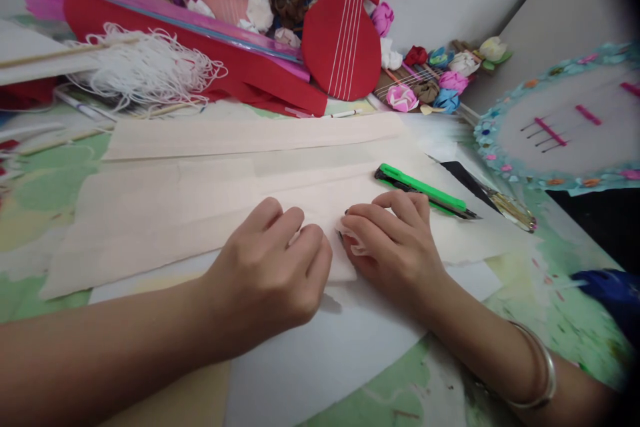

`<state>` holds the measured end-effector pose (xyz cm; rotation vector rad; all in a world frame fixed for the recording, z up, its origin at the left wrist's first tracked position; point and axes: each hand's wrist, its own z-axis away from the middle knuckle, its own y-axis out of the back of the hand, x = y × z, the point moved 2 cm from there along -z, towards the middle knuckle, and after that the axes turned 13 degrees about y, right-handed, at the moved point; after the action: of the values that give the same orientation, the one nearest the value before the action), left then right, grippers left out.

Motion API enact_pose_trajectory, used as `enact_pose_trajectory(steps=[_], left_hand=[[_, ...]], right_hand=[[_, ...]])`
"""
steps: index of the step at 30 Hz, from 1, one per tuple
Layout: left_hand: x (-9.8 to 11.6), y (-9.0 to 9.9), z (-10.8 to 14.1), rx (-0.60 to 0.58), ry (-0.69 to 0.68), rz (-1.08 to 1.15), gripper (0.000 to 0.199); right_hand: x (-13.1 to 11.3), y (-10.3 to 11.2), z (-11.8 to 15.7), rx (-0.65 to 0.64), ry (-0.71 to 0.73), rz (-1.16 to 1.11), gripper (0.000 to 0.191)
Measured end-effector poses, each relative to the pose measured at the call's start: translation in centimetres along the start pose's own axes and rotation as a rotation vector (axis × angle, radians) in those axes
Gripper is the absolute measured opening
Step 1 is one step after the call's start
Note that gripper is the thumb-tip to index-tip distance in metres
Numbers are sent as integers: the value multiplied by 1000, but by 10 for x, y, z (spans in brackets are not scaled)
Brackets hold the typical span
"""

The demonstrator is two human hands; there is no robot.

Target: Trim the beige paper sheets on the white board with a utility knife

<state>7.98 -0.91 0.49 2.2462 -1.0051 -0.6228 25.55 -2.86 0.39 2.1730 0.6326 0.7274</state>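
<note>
Over the cream crepe paper spread on the table, my two hands work close together. My left hand is closed, fingers curled in, with a bit of pale paper showing between them. A small crumpled piece of white crepe paper is pinched in my right hand, and a small dark bit shows at its fingertips. Most of what lies between the fingers is hidden. Just beyond my right hand a green box cutter lies on the paper, its blade pointing right.
White sheets lie under the crepe paper. Scissors rest at the right. Tangled white string sits on red material behind. Farther back stand a red paper lute and paper flowers. A flower-rimmed oval stands right.
</note>
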Motion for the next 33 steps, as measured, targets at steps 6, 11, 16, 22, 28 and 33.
enact_pose_trajectory(steps=[6, 11, 16, 22, 28, 33], left_hand=[[-3, -3, 0, -23, 31, -77, 23], [-4, -3, 0, -25, 17, -101, 23], [-4, -2, -1, -23, 10, -99, 25], [-4, -2, -1, -33, 18, -103, 27], [-7, -3, 0, -17, 19, -86, 25], [-32, -12, -3, -133, 121, 137, 29]], right_hand=[[2, 1, -1, 5, 10, 64, 8], [2, 0, 0, -10, 15, 74, 11], [2, 0, 0, 5, 13, 73, 14], [2, 1, 1, 19, 10, 72, 11], [2, 1, 1, 28, -4, 65, 11], [5, 1, 5, 48, -41, 60, 17]])
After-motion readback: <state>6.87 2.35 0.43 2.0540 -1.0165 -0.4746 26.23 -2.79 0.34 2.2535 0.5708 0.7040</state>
